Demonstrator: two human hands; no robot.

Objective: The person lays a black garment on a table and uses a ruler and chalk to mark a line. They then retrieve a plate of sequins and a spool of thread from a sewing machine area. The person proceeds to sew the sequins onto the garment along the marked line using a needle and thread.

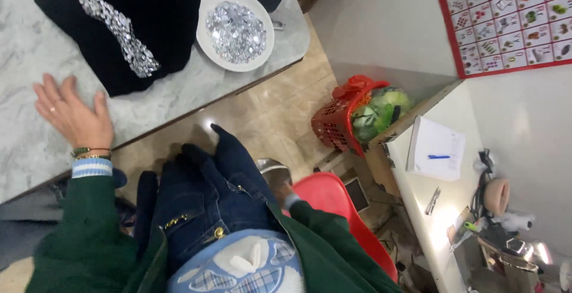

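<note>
My left hand (70, 112) lies flat on the grey marble table (24, 43), fingers spread, holding nothing; it wears a ring and bangles. Just beyond it lies a black cloth (152, 25) with a strip of silver sequins (116, 28) sewn across it. A white bowl (235, 29) full of shiny silver sequins stands to the cloth's right. My right hand is mostly hidden behind my thigh; only its green sleeve (316, 224) shows, reaching down beside a red plastic chair (333, 200).
A red basket (342, 117) holding green vegetables stands on the tiled floor. A white side counter (441, 209) carries a notepad (435, 149) with a blue pen and assorted small tools. A picture chart (506, 16) hangs on the wall.
</note>
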